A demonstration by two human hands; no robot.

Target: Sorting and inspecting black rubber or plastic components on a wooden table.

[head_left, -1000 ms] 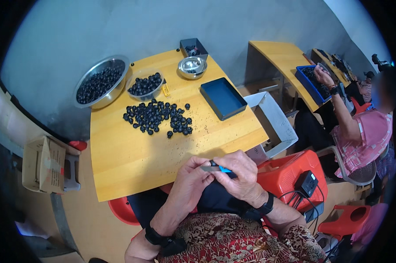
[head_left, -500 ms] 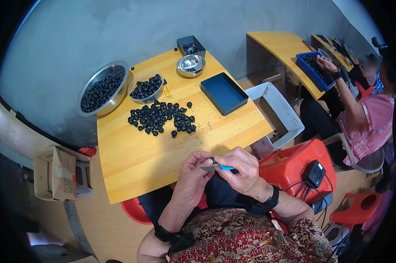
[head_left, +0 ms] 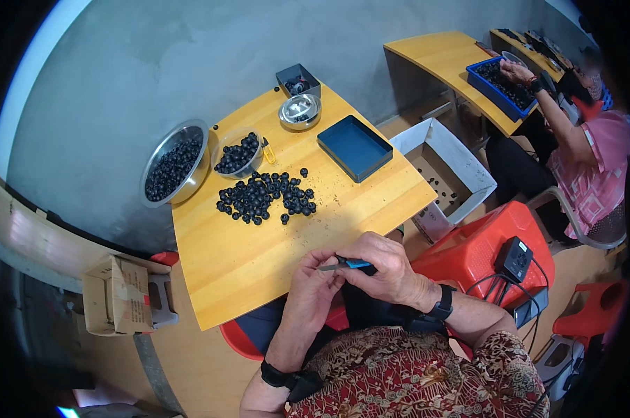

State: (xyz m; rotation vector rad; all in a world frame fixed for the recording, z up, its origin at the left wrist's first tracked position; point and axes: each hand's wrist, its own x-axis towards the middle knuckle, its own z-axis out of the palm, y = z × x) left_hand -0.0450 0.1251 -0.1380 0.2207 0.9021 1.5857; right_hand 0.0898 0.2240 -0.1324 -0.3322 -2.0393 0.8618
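Observation:
My right hand grips a cutter knife with a blue and black handle, its flat blade pointing left. Close against it, my left hand pinches a small black part, mostly covered by fingers. Both hands meet just off the near edge of the yellow wooden table. Beyond them lies a loose pile of round black parts, with fine crumbs to its right. Behind the pile, a clear plastic bowl holds more such parts, and a yellow tool lies beside it.
A large steel bowl of black parts is at the left. Farther back are a small steel bowl, a grey box and a dark tray. Right: a white carton, a red stool with cables, a seated co-worker.
The whole scene has shifted slightly as the head view turned. My fingers and the blade have moved a little around the small part. The co-worker's hand remains over the blue tray.

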